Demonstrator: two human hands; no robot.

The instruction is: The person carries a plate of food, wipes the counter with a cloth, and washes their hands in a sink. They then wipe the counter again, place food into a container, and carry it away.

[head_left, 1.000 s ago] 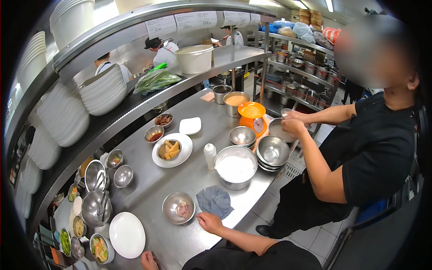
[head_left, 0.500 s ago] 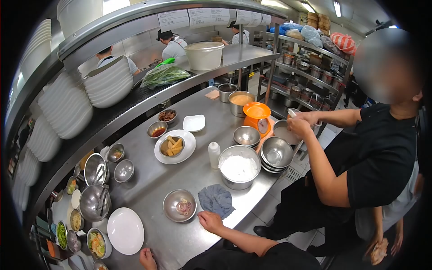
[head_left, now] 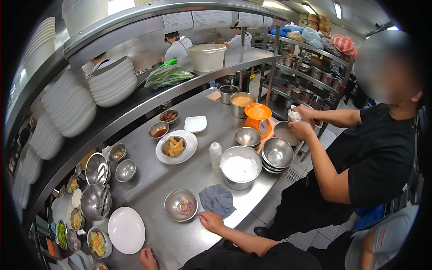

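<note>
My right hand [head_left: 211,222] rests on the steel worktable [head_left: 175,236] with its fingers curled in and nothing visible in them. Just beyond it are a metal bowl [head_left: 173,208] of sliced onion rings [head_left: 184,206] and a crumpled grey-blue cloth [head_left: 217,200]. Near the front edge my left hand [head_left: 148,259] is loosely closed, with no object showing in it. A white oval plate [head_left: 126,230] lies closest to that hand, a short gap away.
On the right a co-worker [head_left: 373,153] holds something white [head_left: 294,115] over a pot [head_left: 286,133]. A bowl of white powder [head_left: 241,169], squeeze bottle [head_left: 215,155], stacked bowls [head_left: 277,153] and orange scale [head_left: 258,118] stand nearby. Several ingredient bowls line the left.
The view has shifted slightly. My hands have stayed put. The co-worker's hands have moved a little, showing more of the white thing. Another person at lower right has moved.
</note>
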